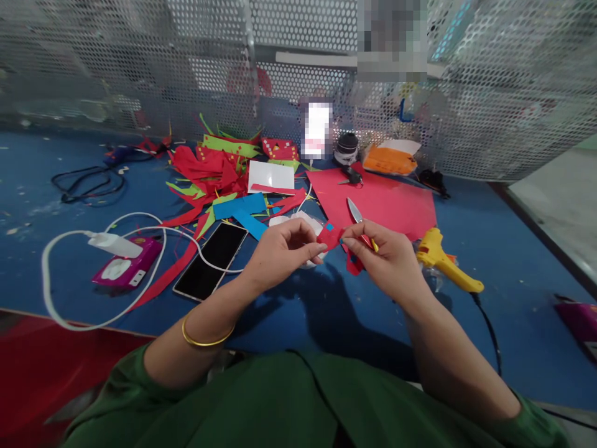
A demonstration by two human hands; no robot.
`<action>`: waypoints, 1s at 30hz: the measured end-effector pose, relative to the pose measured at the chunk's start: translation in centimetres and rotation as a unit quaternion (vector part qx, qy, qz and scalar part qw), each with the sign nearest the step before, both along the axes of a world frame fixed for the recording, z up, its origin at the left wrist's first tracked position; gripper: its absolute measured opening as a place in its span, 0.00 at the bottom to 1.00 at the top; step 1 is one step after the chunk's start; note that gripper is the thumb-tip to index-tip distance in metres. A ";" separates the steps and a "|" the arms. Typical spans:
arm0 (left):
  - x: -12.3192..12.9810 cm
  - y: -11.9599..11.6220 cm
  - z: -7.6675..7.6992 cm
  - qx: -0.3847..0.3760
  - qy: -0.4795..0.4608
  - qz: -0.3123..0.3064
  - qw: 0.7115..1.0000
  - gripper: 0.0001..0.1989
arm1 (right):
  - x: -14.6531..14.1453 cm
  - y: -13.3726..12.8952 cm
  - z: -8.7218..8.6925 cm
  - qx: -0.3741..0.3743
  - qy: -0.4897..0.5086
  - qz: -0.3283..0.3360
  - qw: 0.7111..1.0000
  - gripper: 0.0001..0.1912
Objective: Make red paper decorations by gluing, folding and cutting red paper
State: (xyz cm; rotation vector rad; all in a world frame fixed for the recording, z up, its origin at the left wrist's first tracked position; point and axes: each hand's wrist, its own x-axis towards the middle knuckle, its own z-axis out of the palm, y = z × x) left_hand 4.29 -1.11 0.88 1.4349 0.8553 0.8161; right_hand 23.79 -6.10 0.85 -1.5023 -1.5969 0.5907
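Thumb and fingers of my left hand [291, 249] are pinched at the left edge of a small red paper piece [330, 236], which bears a blue square. Close by on the right, my right hand [385, 258] pinches a tiny blue bit [342, 241] between thumb and forefinger. Scissors [354, 210] with a pointed blade show just behind my right hand, their handles partly hidden by it. Below the fingers of my right hand lies another red scrap [354, 264]. Some white material [305, 219] is partly covered by my left hand.
A large red sheet [396, 202] lies behind my hands, a yellow glue gun [448, 261] to the right. On the left are a dark phone [212, 258], a purple socket box [128, 264] with white cable, and paper scraps [209, 171]. Perforated metal [158, 62] stands behind.
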 end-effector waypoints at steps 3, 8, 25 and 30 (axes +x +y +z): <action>-0.1 0.0 -0.1 -0.004 0.027 -0.025 0.999 0.08 | -0.2 0.0 -0.2 0.008 -0.008 0.002 1.000 0.08; -0.1 0.1 -0.3 -0.017 0.029 -0.003 0.999 0.06 | 0.0 0.3 -0.2 0.106 -0.063 -0.018 0.992 0.06; 0.2 -0.3 -1.0 0.098 0.065 0.044 0.992 0.07 | -1.8 -0.3 -1.0 0.213 -0.174 -0.019 0.961 0.05; 0.2 -0.4 -0.8 0.145 0.099 0.052 0.983 0.07 | -1.9 -0.4 -1.1 0.225 -0.186 -0.022 0.956 0.05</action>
